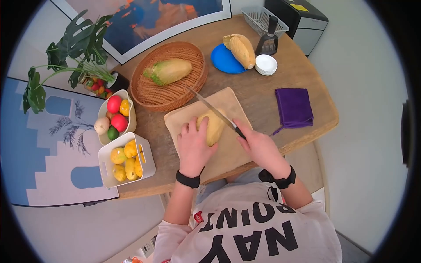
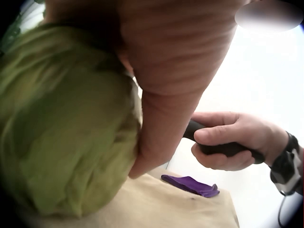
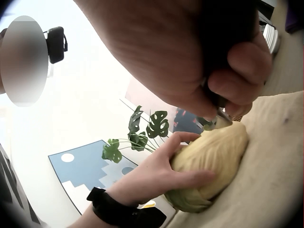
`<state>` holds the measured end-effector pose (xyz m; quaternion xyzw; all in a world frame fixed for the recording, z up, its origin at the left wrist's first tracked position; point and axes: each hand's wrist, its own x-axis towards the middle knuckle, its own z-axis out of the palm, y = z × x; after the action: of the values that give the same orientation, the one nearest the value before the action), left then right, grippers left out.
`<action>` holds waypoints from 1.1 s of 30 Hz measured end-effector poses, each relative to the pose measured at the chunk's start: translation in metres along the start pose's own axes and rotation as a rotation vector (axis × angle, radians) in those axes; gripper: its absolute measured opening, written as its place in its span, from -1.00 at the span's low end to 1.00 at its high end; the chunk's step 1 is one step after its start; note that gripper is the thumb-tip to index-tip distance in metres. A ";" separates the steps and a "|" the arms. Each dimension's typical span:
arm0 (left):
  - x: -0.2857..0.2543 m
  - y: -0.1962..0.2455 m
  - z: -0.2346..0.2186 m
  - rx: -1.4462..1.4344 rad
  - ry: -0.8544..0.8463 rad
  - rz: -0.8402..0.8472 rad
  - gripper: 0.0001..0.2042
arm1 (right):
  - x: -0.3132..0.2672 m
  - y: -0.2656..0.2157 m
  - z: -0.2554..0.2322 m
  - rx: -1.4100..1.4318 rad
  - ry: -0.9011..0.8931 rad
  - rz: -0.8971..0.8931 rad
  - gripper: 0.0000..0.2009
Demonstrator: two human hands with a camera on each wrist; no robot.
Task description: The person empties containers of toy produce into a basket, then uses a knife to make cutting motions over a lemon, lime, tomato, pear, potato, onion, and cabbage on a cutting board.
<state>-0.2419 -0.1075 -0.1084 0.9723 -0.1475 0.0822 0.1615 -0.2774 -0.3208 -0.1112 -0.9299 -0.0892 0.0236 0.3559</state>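
A yellow-green cabbage (image 1: 215,128) lies on a beige board (image 1: 228,151) near the table's front edge. The left hand (image 1: 194,147) rests on its left side with spread, bent fingers; in the right wrist view that hand (image 3: 159,173) holds the cabbage (image 3: 213,159) between thumb and fingers. The right hand (image 1: 261,149) grips the black handle of a knife (image 1: 212,108), whose blade crosses over the cabbage and points to the upper left. In the left wrist view the right hand (image 2: 237,140) has its fingers curled round the handle, beside the leafy cabbage (image 2: 71,128).
Behind the board is a wicker tray (image 1: 144,98) with another cabbage (image 1: 171,71). A blue plate (image 1: 221,59) with a cabbage, white bowls (image 1: 266,64) and a grater-like tool (image 1: 267,44) stand at the back right. A purple cloth (image 1: 294,108) lies right; fruit baskets (image 1: 149,164) stand left.
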 end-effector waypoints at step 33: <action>0.002 -0.009 0.028 -0.189 0.432 0.084 -0.79 | 0.001 -0.015 0.019 -0.068 0.075 -0.073 -0.75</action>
<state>-0.2337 -0.1094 -0.1365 0.9058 -0.1566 0.2808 0.2761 -0.2808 -0.2971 -0.1147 -0.9378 -0.1105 -0.0273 0.3280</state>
